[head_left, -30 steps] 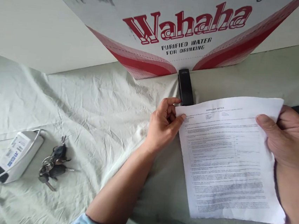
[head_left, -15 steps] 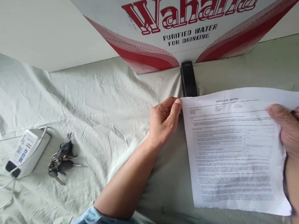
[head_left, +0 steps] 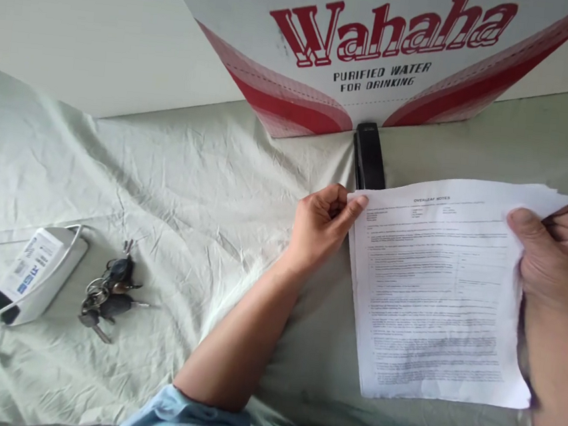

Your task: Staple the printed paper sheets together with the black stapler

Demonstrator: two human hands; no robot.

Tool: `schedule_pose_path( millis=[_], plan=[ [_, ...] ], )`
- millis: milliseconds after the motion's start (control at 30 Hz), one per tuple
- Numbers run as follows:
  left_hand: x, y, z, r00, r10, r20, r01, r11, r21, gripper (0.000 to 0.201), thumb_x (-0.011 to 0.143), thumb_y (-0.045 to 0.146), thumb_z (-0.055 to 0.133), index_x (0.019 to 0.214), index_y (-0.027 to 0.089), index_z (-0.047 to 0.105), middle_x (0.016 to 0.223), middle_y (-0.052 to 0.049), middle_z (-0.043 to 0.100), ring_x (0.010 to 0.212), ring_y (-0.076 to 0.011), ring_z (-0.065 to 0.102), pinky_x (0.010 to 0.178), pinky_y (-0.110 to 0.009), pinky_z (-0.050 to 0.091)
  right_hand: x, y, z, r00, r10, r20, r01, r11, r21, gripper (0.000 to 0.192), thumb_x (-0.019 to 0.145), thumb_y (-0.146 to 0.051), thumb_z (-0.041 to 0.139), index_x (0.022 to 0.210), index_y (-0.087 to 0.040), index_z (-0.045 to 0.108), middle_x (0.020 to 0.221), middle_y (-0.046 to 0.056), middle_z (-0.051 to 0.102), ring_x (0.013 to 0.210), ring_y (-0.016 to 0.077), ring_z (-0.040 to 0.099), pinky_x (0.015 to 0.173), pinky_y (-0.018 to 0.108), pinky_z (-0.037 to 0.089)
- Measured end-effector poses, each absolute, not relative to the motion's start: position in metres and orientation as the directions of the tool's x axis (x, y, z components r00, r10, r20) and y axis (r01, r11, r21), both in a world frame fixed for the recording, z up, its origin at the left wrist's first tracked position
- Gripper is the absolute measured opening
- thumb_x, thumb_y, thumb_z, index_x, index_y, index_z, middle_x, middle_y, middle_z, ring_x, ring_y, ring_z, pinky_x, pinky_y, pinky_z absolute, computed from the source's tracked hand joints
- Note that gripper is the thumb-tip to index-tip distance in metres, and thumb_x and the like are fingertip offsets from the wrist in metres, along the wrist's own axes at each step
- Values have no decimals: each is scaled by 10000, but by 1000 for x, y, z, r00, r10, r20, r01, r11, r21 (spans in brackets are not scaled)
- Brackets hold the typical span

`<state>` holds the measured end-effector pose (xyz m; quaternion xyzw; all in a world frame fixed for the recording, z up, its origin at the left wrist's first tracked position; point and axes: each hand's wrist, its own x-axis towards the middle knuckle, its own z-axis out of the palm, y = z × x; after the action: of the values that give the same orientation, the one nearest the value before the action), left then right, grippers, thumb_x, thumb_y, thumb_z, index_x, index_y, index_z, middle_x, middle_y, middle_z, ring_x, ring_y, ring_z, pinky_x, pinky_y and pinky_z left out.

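Nearest, a blue sleeve (head_left: pixel 188 421) lies along the lower edge. Beyond it, a thin stack of printed sheets (head_left: pixel 436 301), headed "OVERLEAF NOTES", is held over a pale green cloth (head_left: pixel 189 204) by 2 hands. The left hand (head_left: pixel 320 226) pinches the upper left corner, thumb on top and fingers curled; the right hand (head_left: pixel 555 259) clamps the upper right side, thumb across the print. Well to the left, a bunch of keys (head_left: pixel 108 290) lies near a white box (head_left: pixel 35 269) with 1 black end. Past the sheets' top edge, a black stapler-like object (head_left: pixel 370 155) reaches to the foot of a red-and-white "Wahaha" carton (head_left: pixel 375 104). Farthest stands a pale wall (head_left: pixel 105 35).
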<state>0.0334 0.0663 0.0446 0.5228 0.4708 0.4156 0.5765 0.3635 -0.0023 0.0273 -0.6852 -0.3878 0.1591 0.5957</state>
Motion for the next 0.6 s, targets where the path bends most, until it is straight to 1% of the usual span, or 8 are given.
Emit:
schedule_pose_path(
  millis=[67,133,200,267,400,500,600],
  plan=[
    [34,66,46,231,963,-136,-79,158,984,622,945,737,1040,806,247,683,667,60,536,564,-84,399,529,-287,295,363,-3,27,644,726,242,338,14,-941,726,524,-813,1221,917,-256,970,907,52,898,795,236,733,774,443,565],
    [34,66,46,232,962,-148,-110,177,978,576,938,710,1053,841,235,742,683,50,591,524,-75,425,499,-284,297,363,-3,26,659,714,237,342,-4,-940,720,551,-839,1197,888,-253,950,887,47,876,769,221,695,761,435,541],
    [34,65,43,225,964,-140,-95,165,982,571,931,702,1066,838,236,749,647,60,575,507,-73,427,488,-278,297,365,0,24,685,685,248,367,-30,-930,737,557,-878,1166,850,-253,906,816,38,827,707,205,633,704,416,489],
    [34,66,40,221,966,-133,-68,151,986,585,933,737,1068,851,243,764,599,73,538,513,-82,421,488,-275,295,367,3,22,704,651,284,408,-44,-912,757,541,-909,1141,839,-268,870,774,28,797,670,207,608,669,411,453],
    [33,67,37,193,974,-119,-65,134,989,654,912,800,1088,828,253,739,568,78,512,521,-84,394,479,-274,261,373,9,17,725,605,328,422,-15,-906,788,500,-959,1112,794,-288,822,775,30,800,681,223,629,692,432,477],
    [32,67,39,204,972,-120,-91,140,986,692,912,815,1094,807,257,699,568,71,549,482,-82,431,464,-276,302,377,8,14,726,612,312,391,5,-920,789,516,-947,1121,781,-270,816,733,24,753,648,195,575,684,413,444],
    [31,67,42,218,967,-129,-111,156,982,664,949,813,1055,819,252,723,589,51,616,460,-93,509,458,-277,355,381,8,12,723,618,309,371,31,-928,778,543,-914,1142,819,-255,834,742,26,747,649,184,559,680,403,429]
  ],
)
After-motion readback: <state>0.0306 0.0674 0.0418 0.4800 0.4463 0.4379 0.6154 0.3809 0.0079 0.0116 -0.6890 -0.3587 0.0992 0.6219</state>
